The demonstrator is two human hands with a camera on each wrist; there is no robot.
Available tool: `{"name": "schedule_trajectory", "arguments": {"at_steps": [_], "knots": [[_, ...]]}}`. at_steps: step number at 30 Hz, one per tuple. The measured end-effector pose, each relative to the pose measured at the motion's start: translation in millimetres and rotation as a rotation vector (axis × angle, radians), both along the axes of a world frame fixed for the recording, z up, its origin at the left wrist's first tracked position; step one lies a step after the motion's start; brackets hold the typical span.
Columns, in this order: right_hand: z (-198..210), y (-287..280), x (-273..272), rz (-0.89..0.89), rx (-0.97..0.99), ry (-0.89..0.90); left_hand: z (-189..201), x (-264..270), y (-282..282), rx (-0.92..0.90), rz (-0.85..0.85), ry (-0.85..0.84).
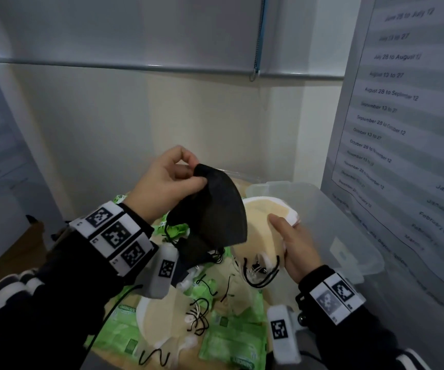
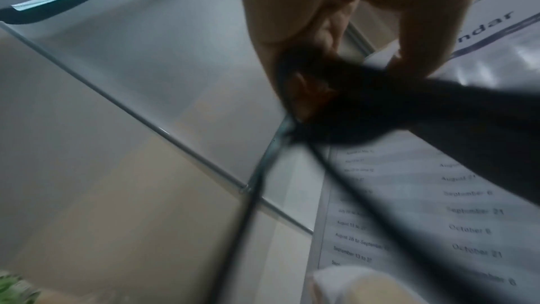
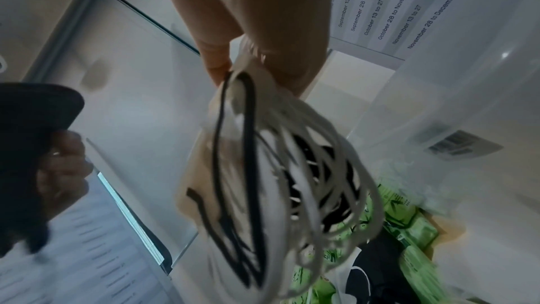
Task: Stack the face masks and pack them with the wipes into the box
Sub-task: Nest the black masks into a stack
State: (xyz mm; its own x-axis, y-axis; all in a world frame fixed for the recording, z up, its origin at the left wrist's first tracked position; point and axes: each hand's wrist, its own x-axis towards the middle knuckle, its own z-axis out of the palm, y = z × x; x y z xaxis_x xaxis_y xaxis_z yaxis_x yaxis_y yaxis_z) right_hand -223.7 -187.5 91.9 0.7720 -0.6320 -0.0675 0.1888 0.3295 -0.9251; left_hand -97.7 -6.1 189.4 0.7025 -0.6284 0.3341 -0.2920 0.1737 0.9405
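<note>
1. Left hand (image 1: 166, 184) is up above the table, thumb and fingertips pinching the top corner of a black folded fabric face mask (image 1: 216, 209), which hangs free with its ear loops trailing down.
2. Right hand (image 1: 294, 243) is wrapped round a stack of beige and white folded face masks (image 1: 262, 225), thumb laid across the top, fingers underneath. The right wrist view shows a thick bundle of white and black ear loops (image 3: 280, 182) dangling below that grip, so several masks are already gathered.
3. The black mask sits just left of the stack, close to it. Whether they touch is hard to say.
4. The clear plastic storage box (image 1: 349, 222) stands open at the right. Its floor looks bare through the wall, though part is hidden behind the stack, so packing does not seem to have started.
5. Plenty left on the table: loose beige masks (image 1: 162, 316) with tangled loops lie in front, and at least one more dark mask (image 1: 194, 249) sits under the hanging one.
6. The green soft packs of wipes (image 1: 231, 340) are spread over the table, none visibly in the box.
7. My read: mid-stacking. The black mask looks next to join the pile, then the remaining masks, then stack and wipes go into the box.
</note>
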Motion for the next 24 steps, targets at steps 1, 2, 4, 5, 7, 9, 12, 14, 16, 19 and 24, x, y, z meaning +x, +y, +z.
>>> {"name": "schedule_trajectory", "arguments": {"at_steps": [1,2,4,5,7,9,12,14,16,19,24], "knots": [[-1,1,1,0.02,0.004,-0.008,-1,-1,0,0.034,-0.054,0.005],[-1,2,1,0.044,0.006,-0.014,-3,-2,-1,0.079,-0.107,-0.003],[0,5,1,0.102,-0.005,-0.02,-9,-6,-4,0.191,-0.183,-0.066],[0,6,1,0.129,-0.012,-0.028,-12,-9,-7,0.238,-0.201,-0.102],[2,8,1,0.166,-0.024,-0.064,-20,-13,-14,0.285,-0.202,-0.143],[3,10,1,0.175,-0.038,-0.11,-28,-17,-20,0.285,-0.197,-0.153],[2,9,1,0.147,-0.036,-0.123,-33,-16,-25,0.22,-0.139,-0.111],[-1,6,0,0.103,-0.026,-0.08,-30,-12,-24,0.145,-0.044,-0.074],[-4,1,-2,0.054,-0.029,-0.03,-23,-10,-19,0.163,0.117,-0.202],[-6,-2,-1,0.025,-0.039,-0.015,-11,-13,-16,0.305,0.244,-0.432],[-5,12,2,0.126,-0.088,-0.067,-28,-30,-35,0.616,0.144,-0.54]]}}
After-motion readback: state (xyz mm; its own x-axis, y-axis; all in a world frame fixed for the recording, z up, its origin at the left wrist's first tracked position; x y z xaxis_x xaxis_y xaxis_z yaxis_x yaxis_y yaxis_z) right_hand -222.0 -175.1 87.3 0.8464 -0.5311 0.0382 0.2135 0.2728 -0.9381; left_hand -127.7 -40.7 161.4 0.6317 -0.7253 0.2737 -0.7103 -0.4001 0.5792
